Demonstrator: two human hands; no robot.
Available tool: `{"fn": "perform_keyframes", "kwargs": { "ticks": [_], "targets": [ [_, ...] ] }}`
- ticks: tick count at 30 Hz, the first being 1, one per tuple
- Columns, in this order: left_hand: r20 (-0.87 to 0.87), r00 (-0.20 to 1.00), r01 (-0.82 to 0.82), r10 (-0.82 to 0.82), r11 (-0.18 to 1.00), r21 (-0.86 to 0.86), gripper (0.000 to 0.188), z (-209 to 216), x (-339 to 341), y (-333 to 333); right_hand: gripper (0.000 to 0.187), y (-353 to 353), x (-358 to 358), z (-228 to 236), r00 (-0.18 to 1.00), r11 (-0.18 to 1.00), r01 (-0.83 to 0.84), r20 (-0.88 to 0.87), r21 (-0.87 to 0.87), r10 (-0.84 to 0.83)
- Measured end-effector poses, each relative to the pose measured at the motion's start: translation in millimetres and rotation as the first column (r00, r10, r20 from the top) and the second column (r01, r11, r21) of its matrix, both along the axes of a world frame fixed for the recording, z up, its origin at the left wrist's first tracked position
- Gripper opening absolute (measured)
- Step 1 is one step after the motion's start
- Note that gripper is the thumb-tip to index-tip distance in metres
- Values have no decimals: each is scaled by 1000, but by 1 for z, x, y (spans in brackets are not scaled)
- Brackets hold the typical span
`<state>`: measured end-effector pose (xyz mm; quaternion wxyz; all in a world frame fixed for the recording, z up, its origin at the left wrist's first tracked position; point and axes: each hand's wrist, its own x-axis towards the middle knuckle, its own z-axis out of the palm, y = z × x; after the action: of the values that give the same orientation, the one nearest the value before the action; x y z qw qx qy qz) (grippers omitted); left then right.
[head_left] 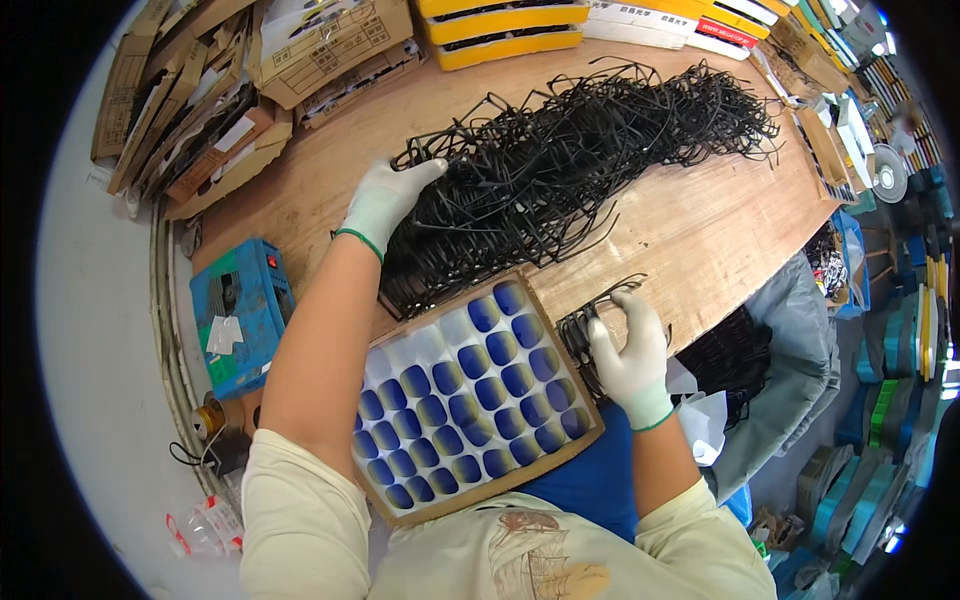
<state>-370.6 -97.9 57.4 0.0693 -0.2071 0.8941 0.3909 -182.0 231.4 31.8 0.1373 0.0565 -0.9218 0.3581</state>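
A long heap of black eyeglass frames (560,150) lies tangled across the wooden table. My left hand (383,203), in a white glove with a green cuff, is at the heap's left end, open, thumb stretched out over the frames; its other fingertips are partly hidden. At the table's near edge my right hand (637,365), gloved the same way, curls around a small bunch of black eyeglass frames (577,335). Between my arms a shallow cardboard tray (440,514) holds rows of blue gradient lenses (463,408) on a white liner. Several slots at its upper left hold no blue lens.
A blue box-shaped device (235,310) with a red switch stands at the left. Stacked cardboard boxes (330,45) and yellow trays (500,35) line the table's far side. Right of the table edge, grey sheeting (790,340) surrounds more black frames (735,355).
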Motion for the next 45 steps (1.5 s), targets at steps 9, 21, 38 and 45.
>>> {"fn": "perform_keyframes", "kwargs": {
  "ticks": [9, 21, 38, 45],
  "targets": [
    [-597, 802, -140, 19, 978, -156, 75, -19, 82, 28, 67, 18, -188, 2, 978, 979, 204, -41, 0, -204],
    [-507, 175, 770, -844, 438, -463, 40, -85, 331, 15, 24, -4, -212, 8, 828, 969, 206, -503, -136, -247],
    [-861, 471, 168, 191, 939, 300, 82, 65, 223, 2, 22, -52, -63, 165, 627, 806, -550, -529, 218, 571],
    [-337, 767, 594, -546, 802, 53, 66, 67, 234, -4, 22, -129, -20, 93, 430, 508, -819, -303, 265, 851]
  ]
}}
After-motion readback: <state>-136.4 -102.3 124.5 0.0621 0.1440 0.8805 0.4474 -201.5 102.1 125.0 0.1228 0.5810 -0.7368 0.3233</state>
